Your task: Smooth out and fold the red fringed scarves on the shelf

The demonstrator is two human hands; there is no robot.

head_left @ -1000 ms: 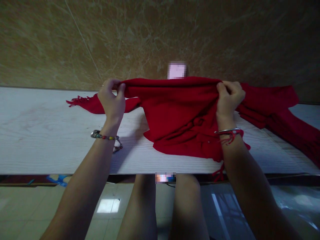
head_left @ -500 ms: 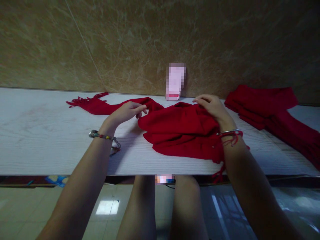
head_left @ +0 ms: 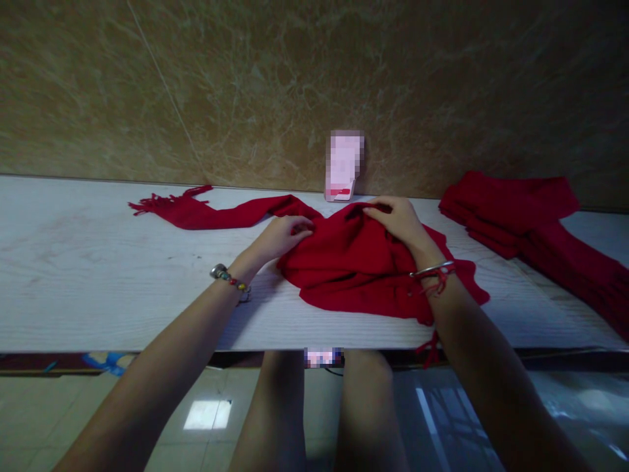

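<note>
A red fringed scarf (head_left: 363,269) lies bunched on the white wooden tabletop (head_left: 98,282), one tasselled end trailing to the left. My left hand (head_left: 282,236) pinches the cloth at the bunch's left edge, fingers closed on it. My right hand (head_left: 400,219) grips the fabric at the top of the bunch, fingers curled into it. Both wrists wear bracelets.
More red cloth (head_left: 521,210) is piled at the right along the table. A small pink object (head_left: 343,164), blurred out, leans against the marbled brown wall (head_left: 246,85). The table's front edge runs just above my knees; tiled floor lies below.
A second ago both hands held the scarf lifted and stretched wide. They have lowered it onto the table and moved closer together, gathering the cloth.
</note>
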